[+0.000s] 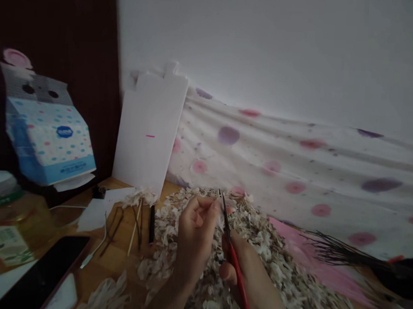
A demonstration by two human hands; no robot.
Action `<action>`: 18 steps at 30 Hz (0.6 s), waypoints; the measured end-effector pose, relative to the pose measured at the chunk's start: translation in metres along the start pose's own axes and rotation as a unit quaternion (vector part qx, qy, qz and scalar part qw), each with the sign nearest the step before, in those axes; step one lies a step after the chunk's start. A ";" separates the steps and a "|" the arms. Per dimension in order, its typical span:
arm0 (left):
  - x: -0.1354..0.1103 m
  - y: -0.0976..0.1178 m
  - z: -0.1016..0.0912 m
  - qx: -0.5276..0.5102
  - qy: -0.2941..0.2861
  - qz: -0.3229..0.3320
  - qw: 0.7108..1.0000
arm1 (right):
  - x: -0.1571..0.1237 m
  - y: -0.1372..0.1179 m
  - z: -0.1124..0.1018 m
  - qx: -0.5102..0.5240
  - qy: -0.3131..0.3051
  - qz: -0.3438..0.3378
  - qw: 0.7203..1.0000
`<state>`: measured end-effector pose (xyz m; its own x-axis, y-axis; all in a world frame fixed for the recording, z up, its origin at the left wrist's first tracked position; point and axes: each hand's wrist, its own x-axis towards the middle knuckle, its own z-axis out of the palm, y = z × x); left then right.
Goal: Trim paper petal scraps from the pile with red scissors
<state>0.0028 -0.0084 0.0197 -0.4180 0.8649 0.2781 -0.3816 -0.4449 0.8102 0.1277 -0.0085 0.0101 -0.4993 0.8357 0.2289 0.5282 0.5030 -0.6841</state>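
Observation:
My left hand (197, 225) is closed in a pinch, thumb against forefinger. At its fingertips is a pale, thin petal-like piece (220, 218), partly hidden by the scissors. Wrapped round the red handles of a pair of scissors (234, 262) is my right hand (244, 262). The dark blades point up and away, beside my left thumb, with their tips slightly apart. Beneath both hands spreads a wide heap of dry, whitish petal-like pieces (270, 264).
At the left stand a tissue pack (51, 132) and a lidded jar (12, 218), with a phone (44, 275) in front. A black pen (152, 225) and thin sticks lie left of the heap. A white board (148, 133) leans behind. Dark wires (340, 249) lie on pink plastic (312, 257).

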 end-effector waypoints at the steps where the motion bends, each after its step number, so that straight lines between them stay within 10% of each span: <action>1: 0.000 0.000 0.000 0.001 0.003 0.001 1.000 | 0.000 0.001 0.000 -0.001 -0.003 0.001 1.000; 18: 0.003 0.005 -0.003 0.029 0.004 0.000 1.000 | 0.001 -0.002 -0.007 -0.039 -0.027 0.062 0.997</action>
<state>-0.0032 -0.0087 0.0234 -0.4242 0.8627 0.2753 -0.3329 -0.4313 0.8385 0.1310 -0.0070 0.0166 -0.4626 0.8801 0.1068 0.6390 0.4146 -0.6479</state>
